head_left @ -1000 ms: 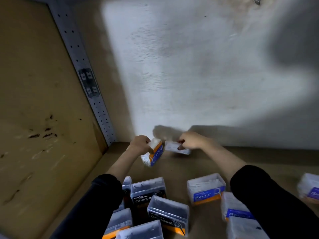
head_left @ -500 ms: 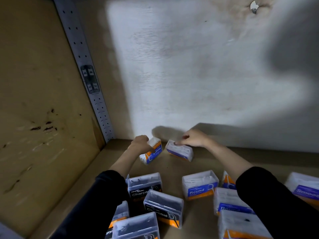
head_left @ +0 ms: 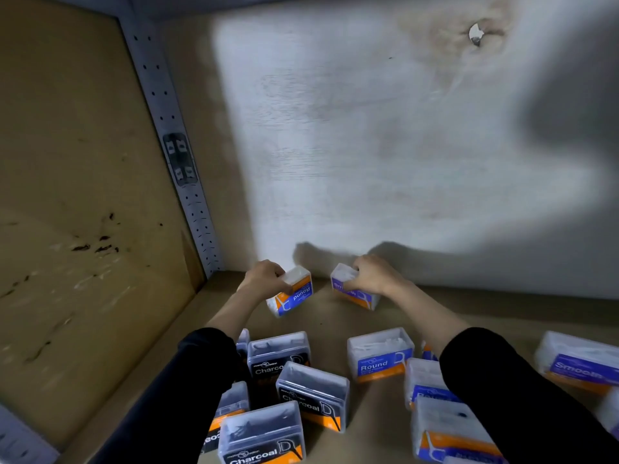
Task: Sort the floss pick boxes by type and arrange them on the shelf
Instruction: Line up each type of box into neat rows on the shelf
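Closest to me on the feed, a cluster of clear plastic Charcoal boxes (head_left: 313, 396) with black-and-orange labels stands on the near left of the brown wooden shelf (head_left: 335, 321), between the person's two black sleeves (head_left: 519, 396). Just right of them I see an upright Round box (head_left: 380, 354) of clear plastic with a blue-and-orange label. More blue-labelled boxes (head_left: 425, 383) lie half hidden by the right sleeve. At the right edge lies a clear Smooth box (head_left: 576, 363) with a purple label.

Farther in, the left hand (head_left: 264, 279) has its grip closed around a tilted Round box (head_left: 293, 291) filled with white picks. Its label reads upside down to me, and I cannot tell whether its low corner touches the shelf. Near it on the right, but apart, the right hand (head_left: 371, 274) curls its grip over the top of a purple-labelled box (head_left: 351, 293). That box sits on the shelf close to the white back wall (head_left: 368, 145). At far left a perforated grey metal upright (head_left: 160, 105) runs up the corner beside the tan side panel (head_left: 67, 162).
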`<state>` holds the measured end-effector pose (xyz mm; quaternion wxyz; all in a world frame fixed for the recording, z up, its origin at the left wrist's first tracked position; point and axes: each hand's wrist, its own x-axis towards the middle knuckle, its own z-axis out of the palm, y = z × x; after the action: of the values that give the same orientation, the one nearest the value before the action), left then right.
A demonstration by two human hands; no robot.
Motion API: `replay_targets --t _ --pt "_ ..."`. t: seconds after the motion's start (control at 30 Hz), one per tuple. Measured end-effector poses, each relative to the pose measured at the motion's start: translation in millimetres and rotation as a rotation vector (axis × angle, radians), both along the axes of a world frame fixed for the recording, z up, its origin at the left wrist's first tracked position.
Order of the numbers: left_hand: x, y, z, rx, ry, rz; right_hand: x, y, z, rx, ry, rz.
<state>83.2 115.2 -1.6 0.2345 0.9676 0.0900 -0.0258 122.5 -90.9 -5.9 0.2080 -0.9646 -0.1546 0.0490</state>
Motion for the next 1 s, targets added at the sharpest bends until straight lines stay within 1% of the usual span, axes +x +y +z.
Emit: replay_targets --t 0.13,0.27,0.47,0.63,0.73,1.0 --pt "-8 -6 20 -0.010 -0.085 -0.017 -6 -17 18 0.042 -0.082 -0.047" --pt "-21 -20 43 -0.041 -0.177 -0.055 -17 -33 40 0.093 -0.111 -0.077" --pt "-48 -50 79 -0.077 -0.261 -0.135 -52 -63 74 0.077 -0.177 -0.083" --pt "-87 -84 107 -0.100 -0.243 -0.306 -97 -100 97 0.038 -0.136 -0.122" --pt "-108 -107 113 -0.075 -0.213 -0.418 -126 -127 102 0.024 -0.099 -0.136" --pt "-148 -168 106 -0.025 -0.121 -0.669 -191 -193 70 -0.055 0.015 -0.176"
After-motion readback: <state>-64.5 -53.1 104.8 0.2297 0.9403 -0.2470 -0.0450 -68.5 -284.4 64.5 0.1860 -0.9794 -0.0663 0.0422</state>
